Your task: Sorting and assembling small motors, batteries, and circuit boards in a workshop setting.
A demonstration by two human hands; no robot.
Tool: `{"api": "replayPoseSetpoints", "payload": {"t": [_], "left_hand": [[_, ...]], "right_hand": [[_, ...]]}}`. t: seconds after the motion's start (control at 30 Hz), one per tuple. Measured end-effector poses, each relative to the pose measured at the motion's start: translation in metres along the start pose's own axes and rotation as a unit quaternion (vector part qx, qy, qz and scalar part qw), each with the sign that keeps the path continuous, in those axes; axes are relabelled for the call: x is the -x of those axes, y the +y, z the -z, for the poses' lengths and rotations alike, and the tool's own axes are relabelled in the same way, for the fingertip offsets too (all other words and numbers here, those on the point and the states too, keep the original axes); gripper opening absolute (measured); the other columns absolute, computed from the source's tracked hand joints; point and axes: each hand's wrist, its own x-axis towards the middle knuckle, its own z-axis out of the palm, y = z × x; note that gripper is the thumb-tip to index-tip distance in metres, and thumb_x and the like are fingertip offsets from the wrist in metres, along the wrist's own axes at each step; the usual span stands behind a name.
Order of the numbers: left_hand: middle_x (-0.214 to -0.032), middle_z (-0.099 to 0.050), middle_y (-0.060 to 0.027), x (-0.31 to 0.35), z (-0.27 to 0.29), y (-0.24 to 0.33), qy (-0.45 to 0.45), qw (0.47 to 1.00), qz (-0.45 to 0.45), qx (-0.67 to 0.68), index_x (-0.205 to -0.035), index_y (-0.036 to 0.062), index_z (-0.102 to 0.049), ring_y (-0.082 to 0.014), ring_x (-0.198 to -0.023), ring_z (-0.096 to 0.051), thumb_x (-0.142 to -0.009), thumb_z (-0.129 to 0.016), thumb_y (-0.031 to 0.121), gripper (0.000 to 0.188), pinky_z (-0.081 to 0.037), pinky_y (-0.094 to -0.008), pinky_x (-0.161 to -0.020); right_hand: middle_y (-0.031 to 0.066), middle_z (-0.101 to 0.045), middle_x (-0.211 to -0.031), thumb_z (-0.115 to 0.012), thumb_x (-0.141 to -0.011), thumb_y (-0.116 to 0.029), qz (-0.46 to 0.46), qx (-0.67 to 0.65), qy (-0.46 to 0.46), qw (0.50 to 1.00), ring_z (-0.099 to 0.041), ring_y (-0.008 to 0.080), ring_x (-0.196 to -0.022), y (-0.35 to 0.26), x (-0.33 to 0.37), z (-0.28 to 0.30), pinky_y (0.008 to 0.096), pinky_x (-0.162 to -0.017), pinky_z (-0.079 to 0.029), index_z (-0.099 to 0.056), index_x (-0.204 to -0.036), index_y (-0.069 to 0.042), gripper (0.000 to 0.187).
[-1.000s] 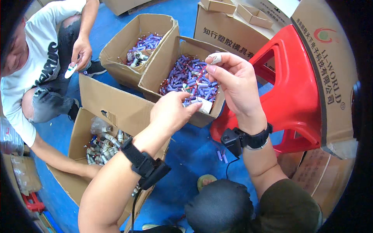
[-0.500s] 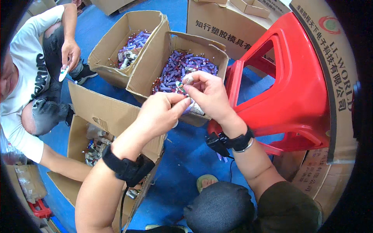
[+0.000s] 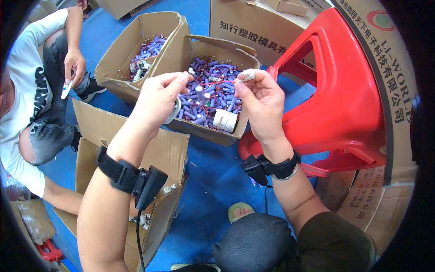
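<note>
Above a cardboard box of purple cylindrical battery cells (image 3: 188, 119), my two hands are apart with a thin red wire (image 3: 213, 83) stretched between them. My left hand (image 3: 161, 97) is closed, its thumb and finger pinching the wire's left end. A round, pale-rimmed part (image 3: 173, 112) shows under that hand; I cannot tell how it is held. My right hand (image 3: 264, 102) pinches near the wire's other end, with white wrapping on a finger; anything else in it is hidden. Inside the box, a white cylinder (image 3: 225, 120) lies on the cells near the front.
Another box (image 3: 113, 63) with cells and white parts stands behind left. An open box (image 3: 97, 115) with small white parts is nearer. A person (image 3: 27, 90) at left holds a white piece (image 3: 66, 89) and reaches into it. A red stool (image 3: 344, 99) stands at right.
My hands have moved apart, the left going left and up, the right going right. The red wire now shows taut between them. The other person's lower arm stays in the near box.
</note>
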Motion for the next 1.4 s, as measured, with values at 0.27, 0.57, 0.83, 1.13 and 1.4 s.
{"api": "replayPoseSetpoints", "payload": {"t": [0.27,0.57,0.83,1.13,1.4], "left_hand": [[-0.058,-0.044,0.0063,0.006,0.013,0.007,0.032,0.986,0.037,0.157,-0.099,0.0055,-0.058,-0.0021,-0.048,-0.039,-0.087,-0.05,0.026,0.025,-0.029,-0.0165,-0.042],[-0.059,-0.041,0.0064,-0.002,0.027,0.029,0.041,0.994,-0.048,0.094,-0.098,0.0017,-0.058,-0.0019,-0.049,-0.036,-0.088,-0.049,0.024,0.026,-0.027,-0.0165,-0.043],[-0.06,-0.041,0.0047,0.007,0.025,0.047,-0.032,0.993,-0.086,0.077,-0.103,-0.0013,-0.055,-0.003,-0.05,-0.037,-0.088,-0.047,0.026,0.032,-0.029,-0.0173,-0.045],[-0.06,-0.041,0.0038,0.018,0.031,0.054,-0.076,0.993,-0.056,0.074,-0.101,-0.0021,-0.056,-0.0037,-0.051,-0.037,-0.088,-0.046,0.025,0.032,-0.031,-0.017,-0.046],[-0.059,-0.044,0.0041,0.027,0.044,0.051,-0.019,0.995,-0.061,0.079,-0.094,0.0008,-0.062,-0.0034,-0.05,-0.038,-0.085,-0.051,0.024,0.027,-0.029,-0.0168,-0.046]], "right_hand": [[0.0026,-0.056,-0.076,-0.058,-0.078,0.002,-0.052,-0.151,0.196,0.968,-0.053,0.0091,-0.058,0.005,-0.011,0.022,0.0215,-0.055,-0.045,-0.053,-0.083,-0.004,0.009],[0.0018,-0.055,-0.075,-0.057,-0.078,0.001,-0.056,-0.091,0.152,0.983,-0.052,0.0085,-0.062,0.03,-0.015,0.019,0.0211,-0.056,-0.044,-0.053,-0.081,-0.004,0.008],[0.0012,-0.054,-0.076,-0.058,-0.076,0.001,-0.147,-0.02,0.109,0.983,-0.052,0.0086,-0.064,0.044,-0.017,0.01,0.0217,-0.059,-0.044,-0.053,-0.081,-0.002,0.008],[0.015,-0.055,-0.094,-0.062,-0.07,-0.007,0.139,0.272,-0.067,0.95,-0.052,0.0301,-0.093,0.037,-0.003,-0.012,0.0344,-0.08,-0.042,-0.053,-0.092,-0.002,0.025],[0.015,-0.06,-0.076,-0.064,-0.071,-0.014,-0.062,0.221,-0.228,0.946,-0.06,0.0286,-0.073,0.055,-0.021,-0.026,0.0352,-0.067,-0.046,-0.058,-0.085,-0.001,0.02]]}}
